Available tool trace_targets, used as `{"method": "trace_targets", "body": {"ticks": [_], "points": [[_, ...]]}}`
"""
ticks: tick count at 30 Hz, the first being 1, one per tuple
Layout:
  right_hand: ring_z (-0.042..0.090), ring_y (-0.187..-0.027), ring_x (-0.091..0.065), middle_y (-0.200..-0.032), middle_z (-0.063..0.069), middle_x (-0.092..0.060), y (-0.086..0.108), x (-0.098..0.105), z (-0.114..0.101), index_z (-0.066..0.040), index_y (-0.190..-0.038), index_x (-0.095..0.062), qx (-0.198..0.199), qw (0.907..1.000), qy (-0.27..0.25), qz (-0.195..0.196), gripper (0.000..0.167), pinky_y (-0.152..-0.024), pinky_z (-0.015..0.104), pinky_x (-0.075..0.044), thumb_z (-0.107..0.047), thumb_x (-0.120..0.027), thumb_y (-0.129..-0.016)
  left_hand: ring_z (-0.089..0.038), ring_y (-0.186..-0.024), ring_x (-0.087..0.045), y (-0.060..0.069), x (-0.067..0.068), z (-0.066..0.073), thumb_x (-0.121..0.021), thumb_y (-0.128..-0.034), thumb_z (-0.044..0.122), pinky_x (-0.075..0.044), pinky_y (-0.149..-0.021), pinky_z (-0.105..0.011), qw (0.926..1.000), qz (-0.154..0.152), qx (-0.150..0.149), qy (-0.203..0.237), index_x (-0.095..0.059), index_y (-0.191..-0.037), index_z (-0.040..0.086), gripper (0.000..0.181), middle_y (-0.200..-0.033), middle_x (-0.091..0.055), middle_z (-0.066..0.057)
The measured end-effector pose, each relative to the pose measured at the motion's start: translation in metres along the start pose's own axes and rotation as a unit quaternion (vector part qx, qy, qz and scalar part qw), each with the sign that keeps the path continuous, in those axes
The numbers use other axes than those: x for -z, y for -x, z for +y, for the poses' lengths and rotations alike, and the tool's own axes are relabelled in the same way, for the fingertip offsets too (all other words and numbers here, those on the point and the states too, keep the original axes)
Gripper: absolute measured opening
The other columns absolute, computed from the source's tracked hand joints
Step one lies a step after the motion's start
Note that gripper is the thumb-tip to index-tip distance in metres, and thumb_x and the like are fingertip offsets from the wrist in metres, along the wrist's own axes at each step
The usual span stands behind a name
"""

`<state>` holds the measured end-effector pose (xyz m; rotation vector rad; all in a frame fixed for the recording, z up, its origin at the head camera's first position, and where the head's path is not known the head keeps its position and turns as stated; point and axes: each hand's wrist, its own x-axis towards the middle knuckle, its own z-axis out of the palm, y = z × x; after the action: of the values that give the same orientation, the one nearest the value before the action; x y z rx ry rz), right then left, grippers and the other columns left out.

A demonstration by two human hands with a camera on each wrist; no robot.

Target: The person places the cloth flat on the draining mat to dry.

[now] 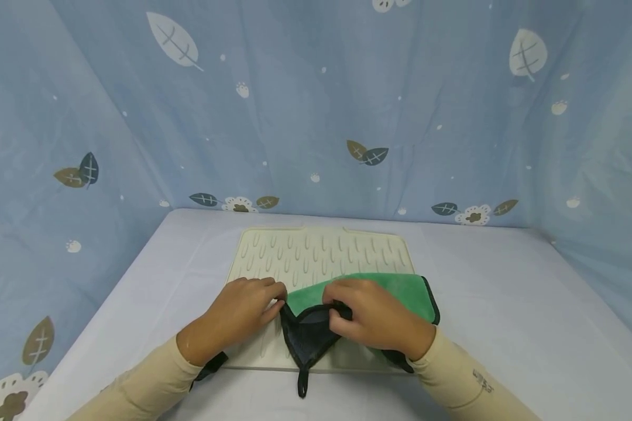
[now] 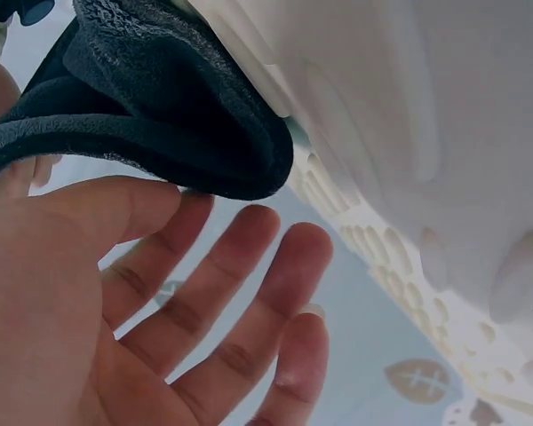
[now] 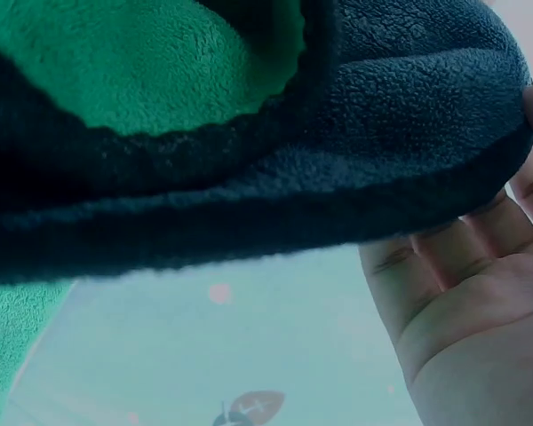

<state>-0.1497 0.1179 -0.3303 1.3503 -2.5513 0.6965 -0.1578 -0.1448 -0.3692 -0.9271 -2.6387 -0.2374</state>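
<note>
A plush cloth (image 1: pixel 405 292), green on one face and dark grey on the other with black edging, lies partly folded over a cream ridged mat (image 1: pixel 316 251). Its dark corner (image 1: pixel 308 339) hangs toward the front, ending in a small black loop. My left hand (image 1: pixel 247 307) pinches the cloth's edge between thumb and index finger; the left wrist view shows its other fingers spread beneath the dark fabric (image 2: pixel 186 106). With thumb and fingers, my right hand (image 1: pixel 371 318) grips the dark edge farther right. In the right wrist view, the dark fold (image 3: pixel 417 115) hides part of that hand.
The mat rests on a white-covered table (image 1: pixel 505 292). Blue curtain fabric (image 1: pixel 316 105) with leaf prints rises behind and at both sides. A dark strap-like piece (image 1: pixel 210 366) shows beneath the left forearm.
</note>
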Motion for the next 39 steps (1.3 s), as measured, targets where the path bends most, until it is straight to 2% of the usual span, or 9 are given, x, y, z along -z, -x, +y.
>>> {"method": "trace_targets", "body": {"ticks": [7, 13, 17, 20, 25, 33, 36, 39], "points": [[0.002, -0.077, -0.056, -0.104, -0.003, -0.072, 0.0007, 0.0010, 0.0012, -0.014, -0.107, -0.069, 0.008, 0.9999, -0.010, -0.005, 0.023, -0.069, 0.021, -0.048, -0.004, -0.056, -0.090, -0.011, -0.065, -0.063, -0.0006, -0.0003, 0.0015, -0.077, -0.0877, 0.025, -0.054, -0.064, -0.033, 0.9996, -0.017, 0.021, -0.006, -0.071, -0.103, 0.018, 0.018, -0.092, -0.072, 0.004], [0.002, -0.071, -0.051, -0.094, -0.005, -0.068, 0.0011, 0.0023, 0.0013, -0.015, -0.101, -0.066, 0.009, 0.9996, -0.024, 0.005, 0.022, -0.067, 0.021, -0.047, -0.001, -0.053, -0.090, -0.011, -0.070, -0.065, 0.0021, -0.0023, 0.0012, -0.074, -0.0873, 0.024, -0.056, -0.071, -0.038, 0.9989, -0.046, -0.003, 0.004, -0.072, -0.110, 0.020, 0.023, -0.097, -0.070, 0.006], [0.000, -0.063, -0.040, -0.082, -0.008, -0.060, 0.0001, 0.0025, 0.0012, -0.017, -0.094, -0.062, 0.013, 0.9993, -0.029, 0.018, 0.021, -0.062, 0.018, -0.041, 0.001, -0.053, -0.088, -0.012, -0.073, -0.067, 0.0027, -0.0025, 0.0006, -0.074, -0.0864, 0.025, -0.056, -0.071, -0.037, 0.9990, -0.045, -0.008, 0.002, -0.071, -0.113, 0.020, 0.027, -0.097, -0.070, 0.006], [-0.002, -0.060, -0.033, -0.073, -0.010, -0.049, 0.0001, 0.0028, 0.0015, -0.017, -0.089, -0.057, 0.028, 0.9986, -0.033, 0.032, 0.022, -0.059, 0.017, -0.035, 0.003, -0.052, -0.084, -0.013, -0.071, -0.067, 0.0026, -0.0030, 0.0002, -0.078, -0.0851, 0.027, -0.056, -0.069, -0.037, 0.9991, -0.041, -0.010, -0.002, -0.071, -0.112, 0.019, 0.028, -0.095, -0.070, 0.006], [-0.002, -0.061, -0.028, -0.069, -0.008, -0.036, -0.0001, 0.0044, 0.0020, -0.017, -0.083, -0.048, 0.057, 0.9958, -0.046, 0.056, 0.025, -0.059, 0.015, -0.030, 0.008, -0.050, -0.081, -0.012, -0.072, -0.068, 0.0026, -0.0038, -0.0013, -0.079, -0.0842, 0.029, -0.055, -0.066, -0.035, 0.9989, -0.042, -0.015, -0.012, -0.072, -0.109, 0.017, 0.029, -0.094, -0.072, 0.005], [-0.002, -0.064, -0.029, -0.071, -0.008, -0.037, 0.0001, 0.0053, 0.0016, -0.017, -0.081, -0.045, 0.074, 0.9943, -0.054, 0.054, 0.026, -0.060, 0.014, -0.029, 0.008, -0.050, -0.078, -0.009, -0.067, -0.066, 0.0022, -0.0035, -0.0020, -0.080, -0.0822, 0.022, -0.049, -0.059, -0.030, 0.9991, -0.033, -0.024, -0.007, -0.071, -0.095, 0.017, 0.016, -0.086, -0.071, 0.007], [-0.001, -0.064, -0.028, -0.072, -0.006, -0.037, 0.0007, 0.0045, 0.0020, -0.016, -0.082, -0.044, 0.080, 0.9932, -0.062, 0.057, 0.027, -0.061, 0.015, -0.029, 0.009, -0.050, -0.077, -0.006, -0.063, -0.060, 0.0014, -0.0025, -0.0009, -0.078, -0.0820, 0.017, -0.045, -0.057, -0.029, 0.9995, -0.026, -0.014, -0.008, -0.069, -0.089, 0.018, 0.012, -0.082, -0.069, 0.009], [-0.001, -0.065, -0.027, -0.074, -0.006, -0.037, 0.0009, 0.0035, 0.0029, -0.015, -0.082, -0.042, 0.080, 0.9929, -0.067, 0.057, 0.028, -0.061, 0.016, -0.028, 0.011, -0.049, -0.077, -0.003, -0.058, -0.049, 0.0014, -0.0004, 0.0002, -0.074, -0.0809, 0.013, -0.040, -0.054, -0.027, 0.9997, -0.021, 0.005, -0.012, -0.065, -0.085, 0.017, 0.011, -0.074, -0.063, 0.011]]}}
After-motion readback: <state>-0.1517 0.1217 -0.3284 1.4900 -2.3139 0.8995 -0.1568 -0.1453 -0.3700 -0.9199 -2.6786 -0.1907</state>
